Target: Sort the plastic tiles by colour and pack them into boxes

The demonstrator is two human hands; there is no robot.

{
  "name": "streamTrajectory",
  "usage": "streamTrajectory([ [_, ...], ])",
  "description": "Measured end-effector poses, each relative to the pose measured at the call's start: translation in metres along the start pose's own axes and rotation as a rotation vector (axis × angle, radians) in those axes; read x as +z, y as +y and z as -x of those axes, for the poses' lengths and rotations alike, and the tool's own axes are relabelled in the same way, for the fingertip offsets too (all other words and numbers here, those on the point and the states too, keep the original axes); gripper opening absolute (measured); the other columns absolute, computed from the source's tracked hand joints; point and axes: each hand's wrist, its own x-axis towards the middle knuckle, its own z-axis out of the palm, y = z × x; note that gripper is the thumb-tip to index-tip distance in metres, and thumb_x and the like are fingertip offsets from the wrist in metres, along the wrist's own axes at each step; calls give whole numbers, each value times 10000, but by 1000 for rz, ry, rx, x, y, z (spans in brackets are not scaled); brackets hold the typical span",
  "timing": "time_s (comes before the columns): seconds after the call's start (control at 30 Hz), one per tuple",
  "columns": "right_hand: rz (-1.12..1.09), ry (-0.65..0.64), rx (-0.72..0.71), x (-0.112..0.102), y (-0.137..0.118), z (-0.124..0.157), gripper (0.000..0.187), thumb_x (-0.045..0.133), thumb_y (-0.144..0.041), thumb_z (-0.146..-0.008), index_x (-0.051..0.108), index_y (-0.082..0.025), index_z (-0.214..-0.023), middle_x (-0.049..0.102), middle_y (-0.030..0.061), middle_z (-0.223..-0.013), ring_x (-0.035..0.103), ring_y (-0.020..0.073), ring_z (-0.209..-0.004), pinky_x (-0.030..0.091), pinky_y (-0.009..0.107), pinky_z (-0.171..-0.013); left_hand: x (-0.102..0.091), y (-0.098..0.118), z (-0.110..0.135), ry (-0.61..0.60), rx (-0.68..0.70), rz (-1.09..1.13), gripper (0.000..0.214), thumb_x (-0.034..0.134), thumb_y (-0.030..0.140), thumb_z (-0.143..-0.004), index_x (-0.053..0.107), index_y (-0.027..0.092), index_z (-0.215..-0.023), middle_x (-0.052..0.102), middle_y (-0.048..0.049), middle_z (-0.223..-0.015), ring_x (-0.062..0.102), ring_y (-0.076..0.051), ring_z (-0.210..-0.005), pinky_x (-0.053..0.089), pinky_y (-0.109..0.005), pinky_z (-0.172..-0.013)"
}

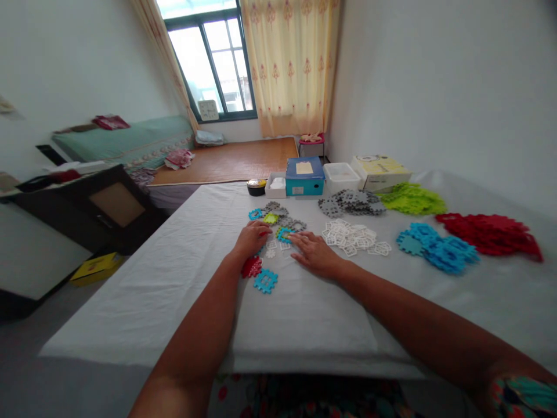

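Observation:
Near the middle of the white-covered table, my left hand (253,237) lies over the left side of a loose group of toothed plastic building plates, its fingers stretched out. My right hand (315,253) has its fingers extended and thumb apart, with its fingertips at the edge of a small blue plate (285,234). A lime-green plate (270,218) and several grey plates (276,208) lie just beyond the hands. Small white pieces (271,249) sit between them. Closer to me are a red plate (252,267) and a blue square plate (266,281). My left hand hides some pieces.
To the right are piles of grey plates (352,203), white frames (350,236), lime-green plates (413,199), blue plates (437,247) and red plates (489,233). Along the back stand a blue box (305,177), a white tub (342,176) and a yellow-white box (380,172).

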Motion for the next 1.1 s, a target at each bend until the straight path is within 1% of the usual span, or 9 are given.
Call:
streamTrajectory([
  [0.1, -9, -45, -124, -1, -3, 0, 528, 404, -445, -969, 387, -216, -1444, 476, 107, -1435, 351, 258, -1332, 337, 458, -1033, -1, 3, -1, -20, 45, 42, 256, 545, 90, -776, 748, 242, -804, 698, -23, -1000, 596, -184, -1014, 453, -371, -993],
  [0.2, 13, -91, -161, -3, -8, 1, 524, 406, -474, -962, 423, -215, -1418, 502, 111, -1410, 367, 284, -1317, 344, 486, -1015, -1, 5, -2, -54, 83, 76, 312, 505, 40, -750, 745, 237, -713, 698, -24, -959, 598, -179, -996, 454, -369, -980],
  [0.4, 16, -62, -202, -12, -10, 5, 402, 464, -395, -952, 549, -169, -1273, 598, 139, -1253, 480, 277, -1184, 413, 441, -935, -7, 12, -2, -171, 190, 156, 340, 488, 38, -722, 755, 248, -733, 693, -17, -1006, 597, -175, -1017, 420, -374, -1016],
  [0.57, -48, -25, -243, -16, -4, 8, 244, 496, -296, -944, 631, -184, -1113, 646, 97, -1065, 551, 213, -1006, 454, 354, -877, -6, 22, -3, -232, 267, 244, 351, 490, 31, -700, 758, 251, -749, 686, -19, -1036, 598, -176, -1032, 421, -363, -1018],
  [0.7, -32, 27, -197, -10, 2, 6, 262, 592, -316, -898, 637, -192, -1124, 625, 97, -1152, 530, 228, -1043, 444, 369, -915, -1, 15, -4, -113, 154, 223, 362, 464, 11, -714, 745, 232, -769, 702, -13, -977, 621, -159, -971, 448, -350, -987],
  [0.83, 35, -40, -207, -9, 0, 2, 184, 546, -294, -929, 672, -183, -1002, 667, 87, -994, 554, 204, -955, 448, 331, -875, 0, 3, -4, 42, 23, 165, 283, 504, 57, -769, 734, 219, -795, 713, -20, -970, 622, -174, -986, 457, -367, -979],
  [0.93, 132, -71, -192, -13, -5, 1, 185, 494, -225, -945, 664, -165, -988, 677, 85, -928, 574, 196, -904, 443, 307, -837, -1, -2, -3, 77, -6, 136, 235, 528, 94, -793, 730, 214, -805, 717, -24, -964, 627, -181, -977, 462, -375, -970],
  [1.0, 157, -56, -123, -17, -3, 2, 213, 464, -178, -944, 652, -165, -1042, 688, 80, -935, 593, 188, -893, 436, 295, -822, -1, -3, -2, 75, -2, 124, 216, 540, 107, -799, 730, 210, -808, 718, -29, -961, 628, -181, -970, 464, -371, -965],
  [1.1, 164, 58, 57, -27, 12, 5, 256, 462, -165, -924, 636, -180, -1111, 688, 80, -1043, 603, 190, -965, 420, 294, -835, -2, -3, 0, 57, -6, 105, 203, 553, 118, -800, 730, 216, -811, 718, -28, -960, 627, -178, -963, 470, -358, -954],
])
